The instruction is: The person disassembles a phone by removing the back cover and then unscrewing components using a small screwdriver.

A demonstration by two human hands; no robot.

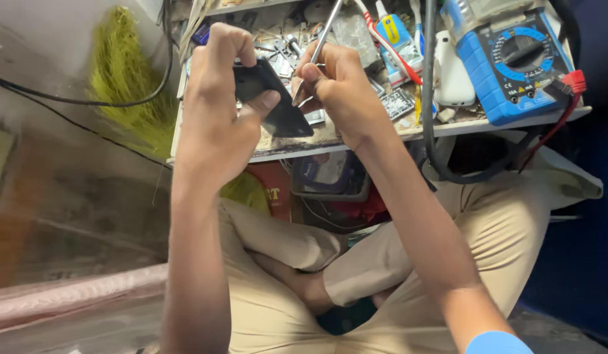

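Seen from above, over a cluttered white desk (513, 122): left hand (219, 111) wrapped around a small black phone (271, 98), fingers curled over its top edge, thumb pressed flat on its dark face. Phone tilted, held just above the near edge of the desk, lower corner over the worn desk rim. Right hand (340, 88) just right of the phone, pinched shut on a slim metal tool (317, 49), shaft rising up and away toward the back of the desk, tip pointing down beside the phone's right edge; contact between tip and phone too small to tell.

On the desk, right of the hands: a blue multimeter (510, 62) with round dial, red lead plug (574, 82) at its right corner, a white oblong handset (453, 72) just left of it, a small dark circuit board (397, 103) nearer the right hand. Loose metal parts behind the phone, blurred. Black cable (428, 98) draped over the front of the desk, looping below it.

Left of the desk: a yellow-green fibrous bundle (130, 85) against the wall. Below the desk: crossed legs in beige trousers (507, 236), a bare foot tucked between them.
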